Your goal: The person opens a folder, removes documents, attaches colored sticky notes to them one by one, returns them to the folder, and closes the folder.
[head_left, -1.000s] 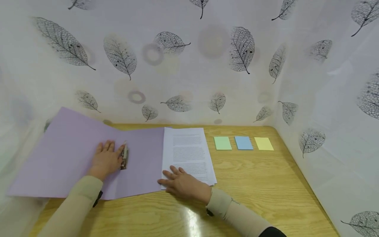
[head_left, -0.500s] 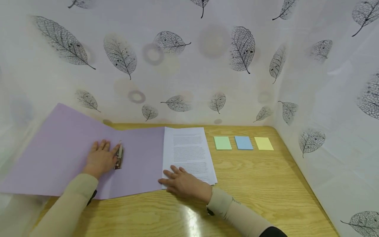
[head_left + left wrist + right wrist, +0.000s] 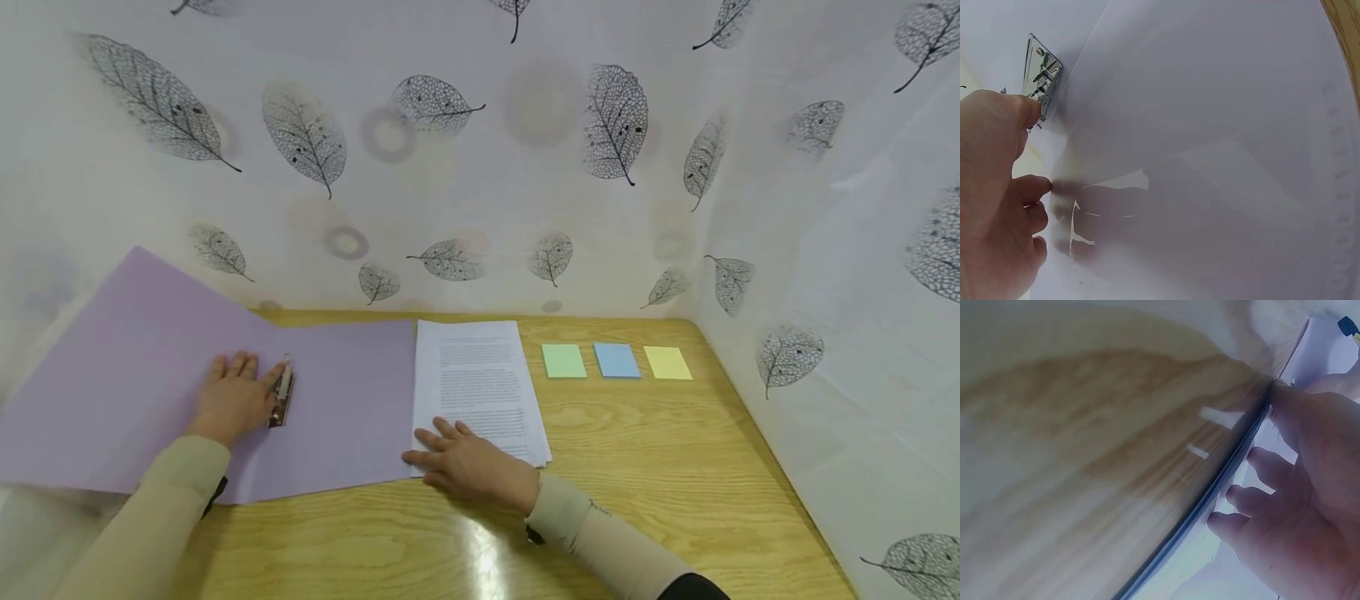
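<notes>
A purple folder (image 3: 345, 400) lies spread open on the table, its left cover tilted up against the cloth. My left hand (image 3: 234, 402) rests on it with fingers spread, the thumb at the metal clip (image 3: 282, 396). In the left wrist view the thumb of that hand (image 3: 997, 187) touches the clip (image 3: 1042, 75). Printed sheets (image 3: 480, 375) are stacked at the folder's right side. My right hand (image 3: 474, 468) lies flat over their lower left corner, thumb at the edge; the right wrist view shows this hand (image 3: 1310, 487) beside the stack's edge.
Green (image 3: 564, 361), blue (image 3: 617, 360) and yellow (image 3: 667, 362) sticky notes lie in a row right of the sheets. A leaf-patterned cloth (image 3: 465, 192) hangs behind and on both sides of the wooden table (image 3: 660, 492).
The left hand has moved left, and the folder's clip and cover have shifted left with it. The cover's upper corner stands higher. The right hand and sheets have barely moved.
</notes>
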